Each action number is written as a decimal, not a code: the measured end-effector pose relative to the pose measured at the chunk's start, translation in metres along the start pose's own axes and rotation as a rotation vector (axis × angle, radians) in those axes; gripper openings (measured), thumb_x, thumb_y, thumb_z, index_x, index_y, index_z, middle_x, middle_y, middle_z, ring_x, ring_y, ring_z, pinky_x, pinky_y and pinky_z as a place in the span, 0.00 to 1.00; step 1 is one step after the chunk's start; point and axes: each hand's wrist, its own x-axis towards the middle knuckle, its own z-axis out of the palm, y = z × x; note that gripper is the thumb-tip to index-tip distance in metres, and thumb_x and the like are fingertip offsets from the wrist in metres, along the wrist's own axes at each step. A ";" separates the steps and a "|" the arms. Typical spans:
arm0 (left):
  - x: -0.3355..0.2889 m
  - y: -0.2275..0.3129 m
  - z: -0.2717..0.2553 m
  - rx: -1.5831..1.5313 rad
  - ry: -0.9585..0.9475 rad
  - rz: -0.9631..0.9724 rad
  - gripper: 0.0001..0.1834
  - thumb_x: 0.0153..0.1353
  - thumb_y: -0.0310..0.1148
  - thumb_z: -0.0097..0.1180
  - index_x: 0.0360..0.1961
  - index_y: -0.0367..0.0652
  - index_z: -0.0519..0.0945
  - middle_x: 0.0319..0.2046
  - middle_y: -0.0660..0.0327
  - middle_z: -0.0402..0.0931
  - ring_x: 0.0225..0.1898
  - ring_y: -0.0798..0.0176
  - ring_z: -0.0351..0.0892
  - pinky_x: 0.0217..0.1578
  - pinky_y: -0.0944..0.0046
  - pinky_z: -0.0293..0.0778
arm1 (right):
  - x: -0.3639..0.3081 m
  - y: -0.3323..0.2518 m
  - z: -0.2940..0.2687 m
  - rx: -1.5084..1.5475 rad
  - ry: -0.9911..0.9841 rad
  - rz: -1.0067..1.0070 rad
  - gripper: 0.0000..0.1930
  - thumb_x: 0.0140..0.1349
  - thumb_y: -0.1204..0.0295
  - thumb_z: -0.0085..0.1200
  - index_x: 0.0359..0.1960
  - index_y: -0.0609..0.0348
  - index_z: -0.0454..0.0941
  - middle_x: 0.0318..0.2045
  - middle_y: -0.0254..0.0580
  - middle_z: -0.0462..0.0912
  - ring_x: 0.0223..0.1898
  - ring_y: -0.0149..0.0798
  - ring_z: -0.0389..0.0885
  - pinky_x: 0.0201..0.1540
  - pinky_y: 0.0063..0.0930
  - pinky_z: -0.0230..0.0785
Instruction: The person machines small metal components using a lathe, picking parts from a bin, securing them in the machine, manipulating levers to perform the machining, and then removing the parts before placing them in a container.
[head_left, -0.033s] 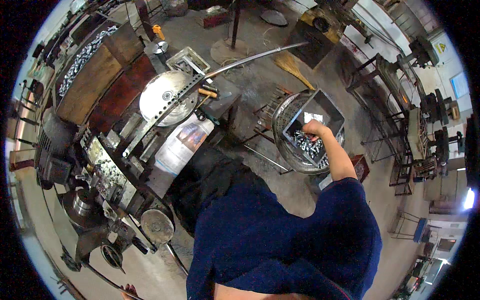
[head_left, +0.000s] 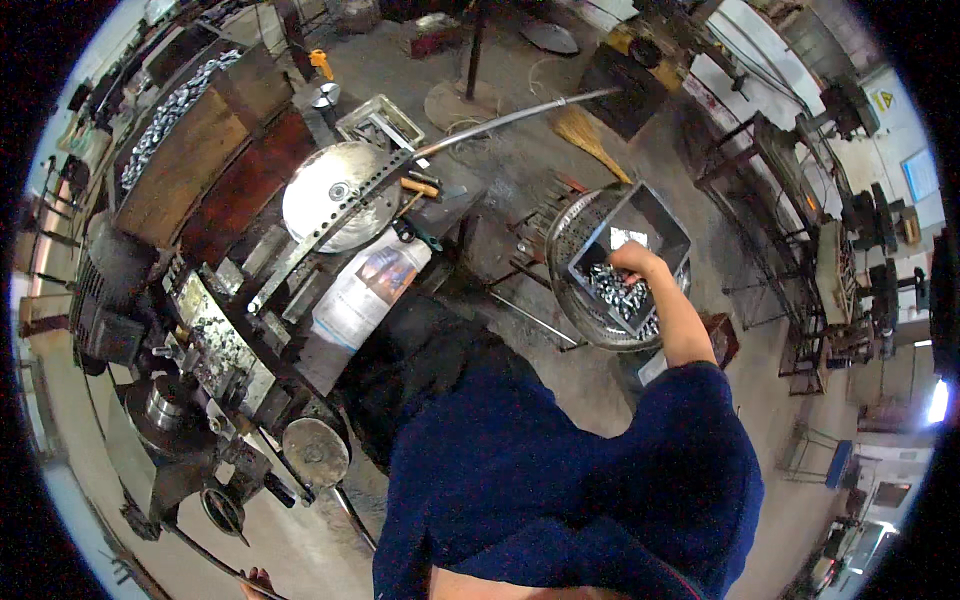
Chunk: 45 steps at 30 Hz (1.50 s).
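Observation:
My right hand [head_left: 634,261] reaches into a grey rectangular bin [head_left: 666,213] and touches a pile of small shiny metal parts [head_left: 622,295]. Its fingers are drawn together; whatever sits between them is hidden. A white label or paper [head_left: 628,237] lies inside the bin beside the hand. The bin rests on a round perforated metal basin [head_left: 562,240] with more parts near its rim. At the lower left edge, my left hand [head_left: 258,582] is closed around a dark lever rod [head_left: 200,553]; only the fingers show.
A machine with a round metal disc [head_left: 338,190] and a long perforated bar [head_left: 335,226] stands to the left. A printed white sack [head_left: 368,290] lies on it near an orange-handled hammer [head_left: 420,187]. Beyond the basin lies a broom [head_left: 592,142]. A wooden-sided box of metal parts [head_left: 190,160] stands far left.

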 end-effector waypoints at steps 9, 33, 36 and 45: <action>-0.017 -0.011 -0.015 -0.041 0.123 0.294 0.19 0.60 0.41 0.47 0.39 0.32 0.73 0.22 0.58 0.73 0.22 0.66 0.72 0.25 0.66 0.70 | -0.085 -0.172 -0.006 0.564 -0.099 -0.781 0.13 0.46 0.72 0.53 0.29 0.73 0.79 0.32 0.44 0.78 0.30 0.35 0.77 0.32 0.24 0.72; -0.115 -0.008 0.005 0.777 0.335 0.418 0.17 0.49 0.37 0.58 0.31 0.33 0.71 0.25 0.41 0.72 0.31 0.38 0.72 0.30 0.48 0.67 | -0.302 -0.586 0.316 -0.879 -0.058 -1.839 0.16 0.35 0.69 0.55 0.26 0.68 0.78 0.37 0.60 0.72 0.44 0.54 0.72 0.48 0.37 0.67; -0.121 0.002 0.012 0.855 0.359 0.430 0.16 0.48 0.36 0.58 0.31 0.33 0.71 0.26 0.42 0.73 0.32 0.39 0.73 0.31 0.48 0.68 | -0.297 -0.589 0.324 -0.657 -0.164 -1.758 0.18 0.35 0.67 0.56 0.27 0.71 0.77 0.37 0.63 0.72 0.41 0.58 0.74 0.47 0.40 0.68; -0.077 -0.027 -0.034 1.166 0.503 0.467 0.10 0.46 0.34 0.55 0.26 0.38 0.74 0.25 0.47 0.75 0.31 0.45 0.76 0.32 0.50 0.71 | -0.318 -0.583 0.315 -0.567 -0.100 -1.742 0.15 0.34 0.69 0.53 0.24 0.67 0.77 0.48 0.66 0.65 0.39 0.63 0.75 0.47 0.42 0.68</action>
